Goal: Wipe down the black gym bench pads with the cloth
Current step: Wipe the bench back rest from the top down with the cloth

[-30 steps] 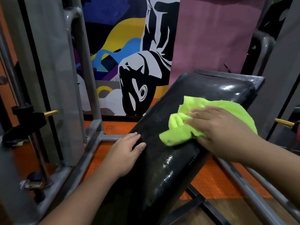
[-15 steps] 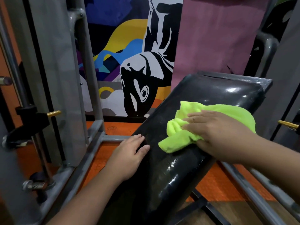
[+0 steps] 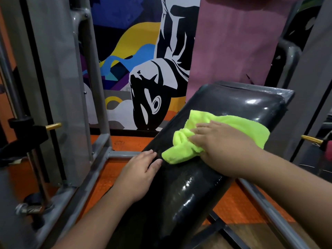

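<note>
Black glossy padded bench (image 3: 179, 198) runs near-left to far-right; right hand (image 3: 218, 147) presses lime microfibre cloth (image 3: 186, 150) mid-pad, left hand (image 3: 142, 174) flat on edge.

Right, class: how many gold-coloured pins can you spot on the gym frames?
2. One gold pin sticks out of the black bracket at left; another gold pin sits at the right edge. More may be hidden.

The light was dim and soft, seemingly from overhead. White glare spots sat on the glossy black bench pad (image 3: 251, 103) at its far end and near middle. The left edge blurred, and the grey frame posts (image 3: 93, 69) bowed with wide-angle distortion.
</note>
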Tool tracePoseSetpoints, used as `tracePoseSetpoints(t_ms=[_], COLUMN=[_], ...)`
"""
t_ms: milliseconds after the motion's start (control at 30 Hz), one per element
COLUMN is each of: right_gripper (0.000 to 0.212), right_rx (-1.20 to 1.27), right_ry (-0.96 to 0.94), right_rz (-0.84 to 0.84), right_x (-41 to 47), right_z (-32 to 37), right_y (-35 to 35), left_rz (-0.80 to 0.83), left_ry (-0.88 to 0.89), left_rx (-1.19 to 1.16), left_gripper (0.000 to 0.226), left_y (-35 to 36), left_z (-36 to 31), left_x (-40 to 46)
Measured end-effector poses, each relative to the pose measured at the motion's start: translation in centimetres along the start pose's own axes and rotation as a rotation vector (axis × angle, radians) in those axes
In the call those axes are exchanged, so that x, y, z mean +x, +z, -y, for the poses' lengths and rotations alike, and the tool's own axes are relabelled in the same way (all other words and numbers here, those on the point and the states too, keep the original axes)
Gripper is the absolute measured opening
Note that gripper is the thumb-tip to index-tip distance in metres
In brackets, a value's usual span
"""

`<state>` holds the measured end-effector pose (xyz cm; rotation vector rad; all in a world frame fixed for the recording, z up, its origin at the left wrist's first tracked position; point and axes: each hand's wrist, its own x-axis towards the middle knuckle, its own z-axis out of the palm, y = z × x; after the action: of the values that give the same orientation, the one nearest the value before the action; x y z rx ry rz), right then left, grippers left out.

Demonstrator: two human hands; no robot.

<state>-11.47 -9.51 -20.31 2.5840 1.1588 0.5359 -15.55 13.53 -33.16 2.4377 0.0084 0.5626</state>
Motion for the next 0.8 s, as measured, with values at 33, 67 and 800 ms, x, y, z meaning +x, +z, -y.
tracePoseSetpoints(t_ms=[33, 67, 800], right_gripper=[0.047, 0.048, 0.04], right_rx=[0.036, 0.052, -0.09], right_ry=[0.004, 0.02, 0.028], right_rz=[0.022, 0.026, 0.029], right_x=[-0.4, -0.4, 4.0], right_z=[-0.2, -0.6, 0.2], right_y=[-0.2, -0.5, 0.0], left_rz=[0.006, 0.009, 0.009], left_ry=[0.007, 0.007, -0.017], left_rx=[-0.001, -0.005, -0.011], left_gripper=[0.053, 0.053, 0.054], left_y=[0.0, 0.0, 0.0], left_z=[0.0, 0.0, 0.4], left_x=[-0.1, -0.1, 0.0])
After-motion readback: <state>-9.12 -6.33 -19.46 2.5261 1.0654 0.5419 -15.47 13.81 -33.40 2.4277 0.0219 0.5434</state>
